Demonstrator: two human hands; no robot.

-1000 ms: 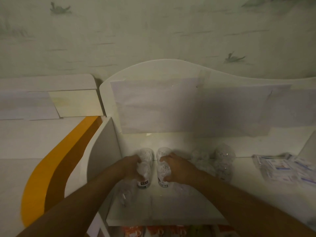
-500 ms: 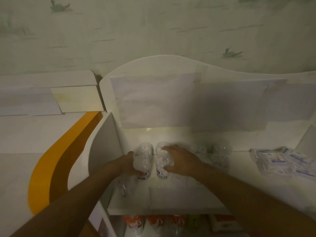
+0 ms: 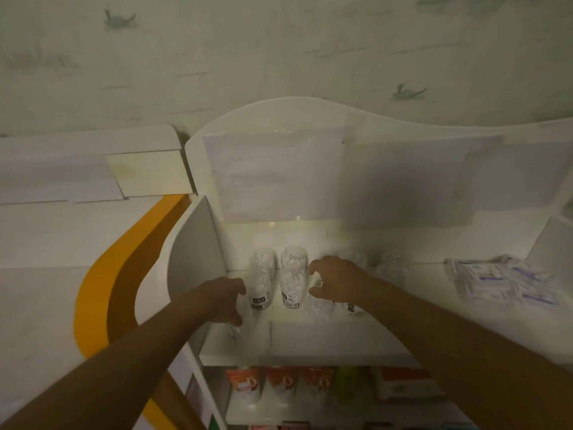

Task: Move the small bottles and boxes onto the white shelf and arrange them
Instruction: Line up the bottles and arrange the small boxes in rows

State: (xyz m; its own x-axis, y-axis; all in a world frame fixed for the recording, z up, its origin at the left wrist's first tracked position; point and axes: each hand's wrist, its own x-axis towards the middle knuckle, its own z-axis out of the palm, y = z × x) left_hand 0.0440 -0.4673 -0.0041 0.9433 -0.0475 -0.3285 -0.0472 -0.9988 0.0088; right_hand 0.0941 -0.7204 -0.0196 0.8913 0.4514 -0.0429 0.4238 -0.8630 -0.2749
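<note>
Two bottles [image 3: 276, 279] are being left upright on shelf [image 3: 310, 342]; left hand [image 3: 224, 297], right hand [image 3: 336, 279] loosely spread, empty; labels should be squared.

Clear bottles [image 3: 389, 268] behind the right hand [image 3: 336, 279] blur together; their count is unclear.

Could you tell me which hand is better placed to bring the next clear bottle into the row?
Right. The right hand hovers open beside the loose clear bottles; the left hand is across the two standing bottles.
</note>
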